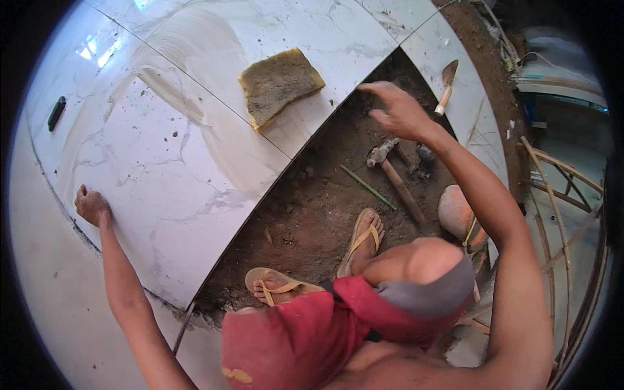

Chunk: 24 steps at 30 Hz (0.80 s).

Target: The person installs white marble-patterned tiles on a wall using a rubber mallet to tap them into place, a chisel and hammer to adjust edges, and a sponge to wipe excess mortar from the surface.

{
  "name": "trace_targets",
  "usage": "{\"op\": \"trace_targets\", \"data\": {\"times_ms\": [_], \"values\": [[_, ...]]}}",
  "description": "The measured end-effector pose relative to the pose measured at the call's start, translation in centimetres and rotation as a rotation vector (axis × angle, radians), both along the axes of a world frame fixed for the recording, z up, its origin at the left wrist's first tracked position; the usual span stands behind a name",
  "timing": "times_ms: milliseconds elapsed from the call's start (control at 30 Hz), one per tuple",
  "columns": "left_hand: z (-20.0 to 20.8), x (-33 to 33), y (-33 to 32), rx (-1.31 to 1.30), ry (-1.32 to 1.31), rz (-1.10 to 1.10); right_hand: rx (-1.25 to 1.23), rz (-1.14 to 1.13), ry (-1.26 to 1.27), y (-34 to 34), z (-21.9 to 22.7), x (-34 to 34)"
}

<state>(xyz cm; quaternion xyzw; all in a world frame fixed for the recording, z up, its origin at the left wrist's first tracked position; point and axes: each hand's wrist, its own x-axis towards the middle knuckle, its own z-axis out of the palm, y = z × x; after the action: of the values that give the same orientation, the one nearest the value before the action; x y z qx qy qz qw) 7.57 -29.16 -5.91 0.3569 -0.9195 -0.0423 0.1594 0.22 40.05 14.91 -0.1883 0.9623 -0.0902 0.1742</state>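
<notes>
My left hand [93,205] leans on the left side of a white marbled tile [175,253], its fingers curled into a loose fist. Nothing shows in it. My right hand [398,110] reaches over the far part of the bare soil strip, slightly blurred. Its index finger is stretched out toward the tile edge, with the other fingers apart and nothing held. Left of that hand, a dirty yellow sponge [278,88] lies on the tiles. A pointed trowel [447,84] with a pale handle rests on the tile to its right. Nearer me, a hammer [396,175] lies in the soil.
A thin green stick [368,187] lies beside the hammer. On the right sits a rounded orange-grey object [458,211] with a yellow cord. A small black object [56,114] is at the far left. Wooden poles [552,201] stand at the right. My sandalled feet stand on soil [292,221].
</notes>
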Motion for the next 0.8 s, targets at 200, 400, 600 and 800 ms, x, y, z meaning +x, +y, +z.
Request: {"op": "trace_targets", "data": {"times_ms": [200, 400, 600, 800], "values": [[1.3, 1.9, 0.6, 0.416, -0.375, -0.215, -0.059, -0.45, -0.207, 18.0, -8.3, 14.5], [12.3, 5.1, 12.6, 0.251, -0.742, -0.444, -0.131, -0.618, -0.202, 20.9, -13.1, 24.6], [17.2, 7.9, 19.8, 0.41, -0.813, -0.439, -0.64, -1.036, -0.036, 20.0, -14.3, 10.2], [18.9, 1.4, 25.9, 0.46, -0.692, -0.587, -1.204, -1.513, -0.328, 20.8, -15.7, 4.0]]}}
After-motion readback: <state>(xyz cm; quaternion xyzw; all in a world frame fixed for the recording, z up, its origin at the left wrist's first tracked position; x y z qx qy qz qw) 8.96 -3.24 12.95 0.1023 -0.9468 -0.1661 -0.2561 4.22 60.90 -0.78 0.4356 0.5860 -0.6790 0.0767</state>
